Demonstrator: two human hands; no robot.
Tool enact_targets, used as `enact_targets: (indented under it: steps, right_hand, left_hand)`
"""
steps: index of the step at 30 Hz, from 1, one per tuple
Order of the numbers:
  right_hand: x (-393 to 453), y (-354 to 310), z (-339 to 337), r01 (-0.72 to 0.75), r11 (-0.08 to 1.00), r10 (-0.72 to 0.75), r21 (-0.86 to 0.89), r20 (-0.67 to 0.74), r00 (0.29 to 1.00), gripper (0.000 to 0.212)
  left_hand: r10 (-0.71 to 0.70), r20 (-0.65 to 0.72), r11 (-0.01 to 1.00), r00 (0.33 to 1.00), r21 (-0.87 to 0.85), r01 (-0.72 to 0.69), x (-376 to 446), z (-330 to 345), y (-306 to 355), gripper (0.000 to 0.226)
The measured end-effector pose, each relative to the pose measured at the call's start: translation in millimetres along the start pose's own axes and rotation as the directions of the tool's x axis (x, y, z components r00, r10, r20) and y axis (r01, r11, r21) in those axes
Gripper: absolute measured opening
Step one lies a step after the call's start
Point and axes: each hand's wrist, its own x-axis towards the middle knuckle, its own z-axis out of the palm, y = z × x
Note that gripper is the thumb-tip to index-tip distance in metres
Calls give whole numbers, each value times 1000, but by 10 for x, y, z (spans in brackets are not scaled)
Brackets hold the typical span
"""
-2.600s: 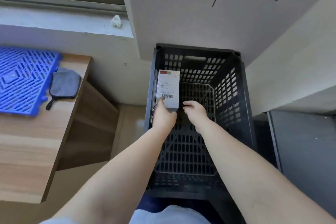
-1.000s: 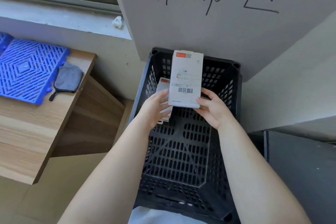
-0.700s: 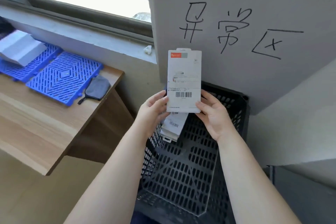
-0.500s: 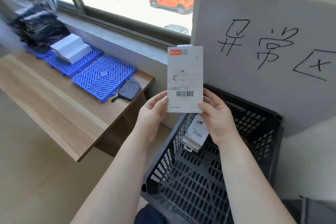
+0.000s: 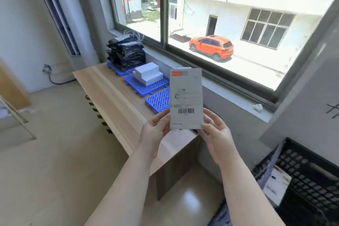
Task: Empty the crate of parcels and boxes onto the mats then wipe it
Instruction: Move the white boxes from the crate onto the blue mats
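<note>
Both forearms are bare from the bottom edge of the picture up to the wrists; no sleeve shows on either. The left hand [image 5: 156,132] and the right hand [image 5: 216,134] wear no glove, ring, watch or band. The fingers [image 5: 211,115] are bare, with short nails on those that show, plain as far as can be told. Low in the picture, between the forearms, a small patch of blue fabric [image 5: 221,214] shows, blurred; it looks like denim clothing, though the garment cannot be made out.
</note>
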Motion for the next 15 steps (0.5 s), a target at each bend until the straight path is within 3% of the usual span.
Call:
enact_targets:
  steps: [7, 15]
  right_hand:
    - [420, 360, 1233, 8, 1000, -8, -4, -41, 999, 41]
    - [1065, 609, 1613, 11, 998, -16, -58, -93, 996, 40]
  left_hand:
    - [20, 33, 999, 999, -26, -20, 545, -1076, 653, 30]
    - [-33, 100, 998, 994, -51, 38, 1327, -1471, 866, 30]
